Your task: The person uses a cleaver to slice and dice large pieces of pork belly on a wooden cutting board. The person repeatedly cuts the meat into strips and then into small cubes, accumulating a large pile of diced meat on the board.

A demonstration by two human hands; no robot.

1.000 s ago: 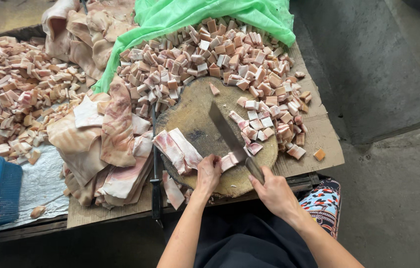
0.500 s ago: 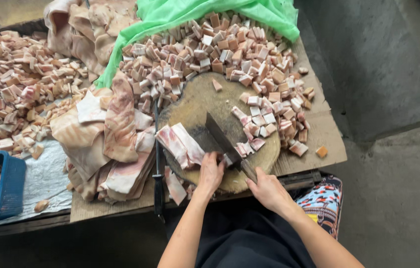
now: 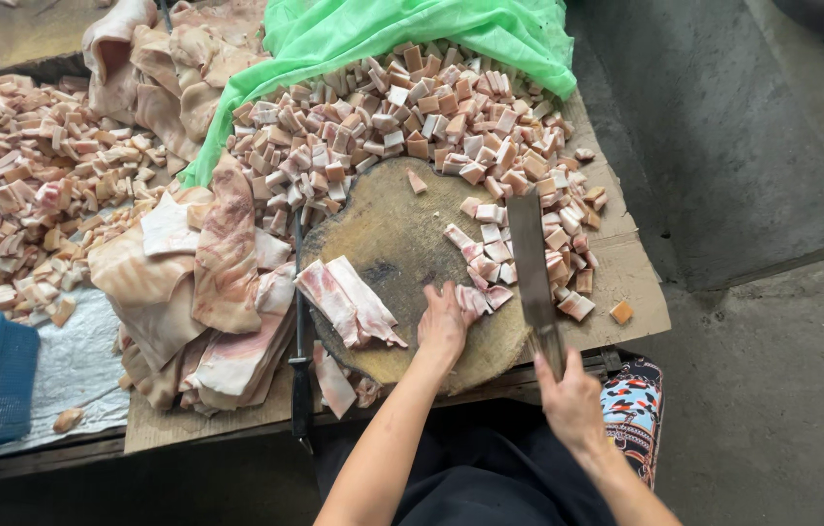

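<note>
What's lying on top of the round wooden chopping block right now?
On the chopping block: pork strips, cut cubes, the cleaver and the left hand. Whatever is beneath the hand is hidden.

My cleaver (image 3: 529, 255): dull grey metal blade; chopping block (image 3: 387, 234): rough, stained wood; meat cubes (image 3: 412, 117): moist, faintly glossy; tabletop cover (image 3: 631, 282): matt brown cardboard; sheet (image 3: 383, 29): thin shiny green plastic; basket (image 3: 4, 375): blue plastic.

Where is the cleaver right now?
In the head view, the cleaver is in the right hand, over the right side of the round chopping block, beside the cut meat cubes.
</note>
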